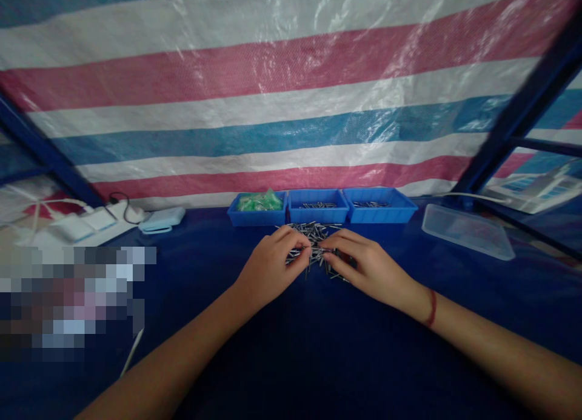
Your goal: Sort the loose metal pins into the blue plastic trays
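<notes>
A loose pile of thin metal pins (310, 231), silver and dark, lies on the blue tabletop in front of me. My left hand (278, 259) is over the pile's left side, thumb and fingertips pinched together at the end of a thin metal pin. Facing it from the right, my right hand (364, 262) has its thumb and index finger closed on a thin metal pin. The fingertips of both hands are close together, and the fingers partly hide the pile. Whether both hold the same pin is too small to tell.
Behind the pile stand three blue bins: the left bin (257, 219) with green plastic, the middle bin (318, 216) and right bin (384, 214) with thin metal pieces. A clear plastic lid (468, 231) lies right; a power strip (97, 223) and light-blue case (162, 220) sit left.
</notes>
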Demonstrator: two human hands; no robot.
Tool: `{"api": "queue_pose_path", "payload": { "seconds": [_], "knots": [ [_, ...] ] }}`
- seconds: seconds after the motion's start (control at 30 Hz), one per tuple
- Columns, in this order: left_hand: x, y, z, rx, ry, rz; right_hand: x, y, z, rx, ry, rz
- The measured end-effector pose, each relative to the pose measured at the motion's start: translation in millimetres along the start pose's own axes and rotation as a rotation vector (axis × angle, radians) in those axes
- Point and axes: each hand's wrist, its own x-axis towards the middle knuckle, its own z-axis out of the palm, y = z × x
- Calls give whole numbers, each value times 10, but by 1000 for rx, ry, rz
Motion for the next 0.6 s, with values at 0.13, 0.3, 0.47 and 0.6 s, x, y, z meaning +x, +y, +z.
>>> {"api": "queue_pose_path", "payload": {
  "seconds": [0.13, 0.3, 0.47, 0.6],
  "knots": [
    [-20, 100, 17, -133, 30, -8, -4, -64, 12, 89, -35, 32],
    [-52, 150, 113, -271, 98, -102, 4, -123, 33, 203, -28, 57],
    [-87, 162, 245, -344, 157, -168, -7, -121, 57, 195, -52, 67],
    [-90, 149, 276, -344, 152, -185, -11, -106, 71, 171, -44, 59]
  ]
}}
